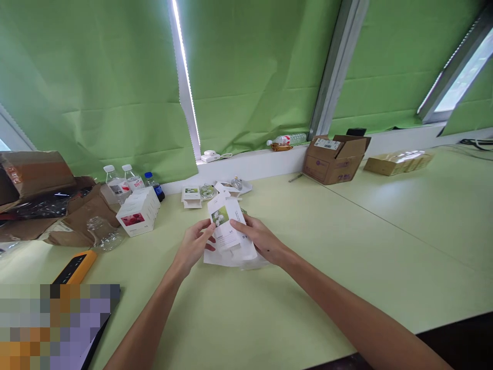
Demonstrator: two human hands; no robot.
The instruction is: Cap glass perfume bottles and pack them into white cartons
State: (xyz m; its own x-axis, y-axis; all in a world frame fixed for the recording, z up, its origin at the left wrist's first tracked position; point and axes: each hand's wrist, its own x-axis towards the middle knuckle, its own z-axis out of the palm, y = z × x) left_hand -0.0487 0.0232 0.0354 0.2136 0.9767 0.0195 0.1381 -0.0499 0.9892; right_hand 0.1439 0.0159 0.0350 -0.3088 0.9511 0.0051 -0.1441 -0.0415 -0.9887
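Observation:
A white carton (227, 226), printed with a picture of white flowers on green, is held in front of me and looks flattened. My left hand (194, 242) pinches its left edge, thumb toward the printed face. On the other side my right hand (264, 240) grips it with the thumb lying over the front and the other fingers hidden behind. White paper or a thin bag (217, 258) lies under the carton on the table. Just beyond stand a small open white box (191, 195) with a similar picture and a round glass bottle (207, 192).
To the left are a white box with a red picture (137, 213), a clear plastic jar (103, 235), several bottles and an open cardboard box (73, 216). An orange-and-black device (75, 267) lies nearer. At the back right sits another cardboard box (333, 160) beside a yellowish pack (398, 162).

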